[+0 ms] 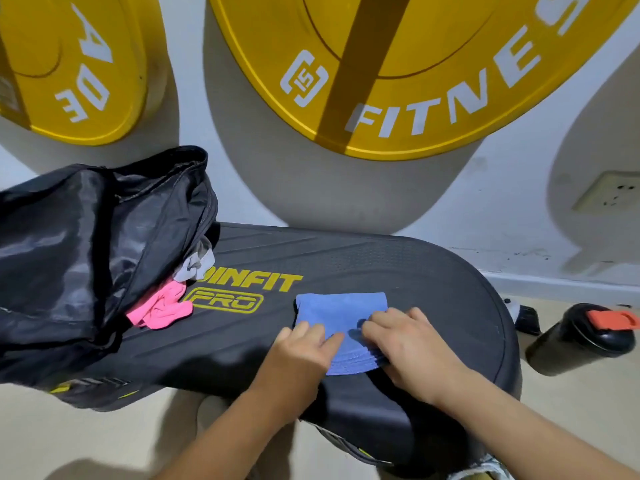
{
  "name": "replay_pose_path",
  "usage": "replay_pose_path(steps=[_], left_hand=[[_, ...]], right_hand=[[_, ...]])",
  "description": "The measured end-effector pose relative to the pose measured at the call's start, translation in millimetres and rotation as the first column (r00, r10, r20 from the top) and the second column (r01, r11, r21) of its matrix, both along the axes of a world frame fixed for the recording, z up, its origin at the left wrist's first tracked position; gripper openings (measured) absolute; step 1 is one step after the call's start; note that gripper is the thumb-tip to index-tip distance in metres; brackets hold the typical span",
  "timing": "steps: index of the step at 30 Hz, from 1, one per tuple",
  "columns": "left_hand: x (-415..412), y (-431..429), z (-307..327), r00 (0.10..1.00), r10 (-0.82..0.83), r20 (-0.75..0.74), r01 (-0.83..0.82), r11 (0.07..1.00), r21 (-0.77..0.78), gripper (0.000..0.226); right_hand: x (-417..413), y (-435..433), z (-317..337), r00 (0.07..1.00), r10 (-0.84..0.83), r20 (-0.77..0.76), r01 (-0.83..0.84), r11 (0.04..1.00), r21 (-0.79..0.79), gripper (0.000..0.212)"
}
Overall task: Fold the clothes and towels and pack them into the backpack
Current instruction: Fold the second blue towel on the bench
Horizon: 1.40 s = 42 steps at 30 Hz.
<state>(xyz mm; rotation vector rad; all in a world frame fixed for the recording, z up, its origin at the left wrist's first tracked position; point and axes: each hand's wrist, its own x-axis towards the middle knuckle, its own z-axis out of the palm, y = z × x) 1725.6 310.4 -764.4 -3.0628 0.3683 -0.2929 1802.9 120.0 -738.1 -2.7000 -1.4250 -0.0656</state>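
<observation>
Black backpack [86, 244] lying open at left end of padded tabletop [433, 282], pink garment [161, 308] and grey cloth [195, 263] spilling from its mouth. Mid-tabletop: folded blue towel [341, 313]. Left hand [303, 351] flat, fingers pressing towel's near-left edge. Right hand [408, 344] also flat, palm down on near-right corner. Black shaker bottle [585, 336] on floor, far right.
</observation>
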Motion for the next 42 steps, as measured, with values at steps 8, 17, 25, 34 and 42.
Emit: replay_pose_path(steps=[8, 17, 25, 34, 42], left_hand=[[-30, -22, -31, 0.99, -0.058, -0.132, 0.064, 0.997, 0.047, 0.051], [-42, -40, -31, 0.982, -0.021, -0.187, -0.008, 0.988, -0.153, 0.045], [-37, -16, -7, 0.965, 0.063, -0.255, -0.217, 0.741, -0.636, 0.038], [-1, -13, -58, 0.958, 0.271, -0.093, -0.287, 0.908, -0.305, 0.042], [-4, -19, -40, 0.95, 0.312, -0.005, -0.299, 0.907, -0.296, 0.055]], right_hand=[[-18, 7, 23, 0.969, -0.043, -0.243, -0.083, 0.871, -0.485, 0.041], [-9, 40, -34, 0.891, -0.066, -0.45, 0.081, 0.997, 0.014, 0.068], [-23, 34, -55, 0.967, -0.135, -0.218, 0.16, 0.982, 0.102, 0.042], [-34, 28, -57, 0.946, -0.282, -0.159, 0.302, 0.946, 0.117, 0.046], [-40, 7, -68, 0.967, -0.229, -0.113, 0.229, 0.973, -0.011, 0.06]])
